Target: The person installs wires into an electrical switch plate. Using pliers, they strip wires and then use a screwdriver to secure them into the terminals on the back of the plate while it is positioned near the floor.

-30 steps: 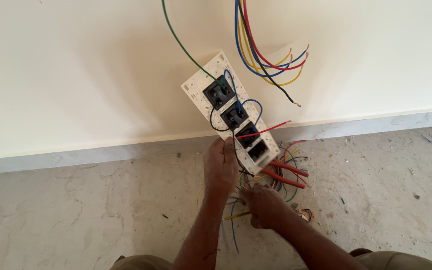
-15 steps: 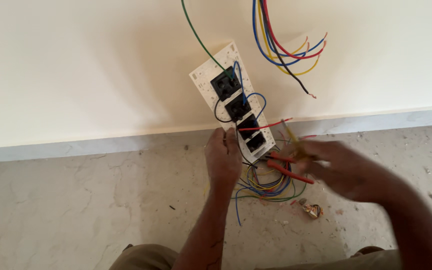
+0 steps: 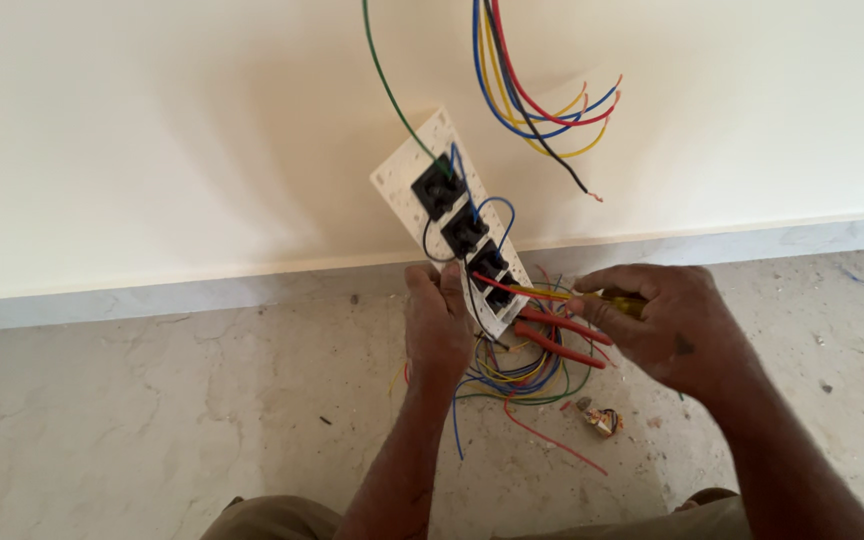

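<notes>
A white switch plate (image 3: 402, 185) with several black modules on its back leans against the cream wall, tilted. My left hand (image 3: 437, 325) grips its lower end. My right hand (image 3: 667, 325) holds a yellow-handled screwdriver (image 3: 562, 294), its tip pointing left at the lowest black module (image 3: 497, 285). Short blue and black wire loops link the modules, and a green wire (image 3: 384, 85) runs down to the top one.
A bundle of blue, yellow, red and black wires (image 3: 537, 95) hangs from the wall above. Red-handled pliers (image 3: 562, 335) lie on a tangle of loose wires (image 3: 517, 380) on the grey floor. A small crumpled wrapper (image 3: 600, 417) lies nearby.
My right hand rose from the floor beside the pliers and now holds the screwdriver at the plate's lowest module. My left hand has stayed on the plate.
</notes>
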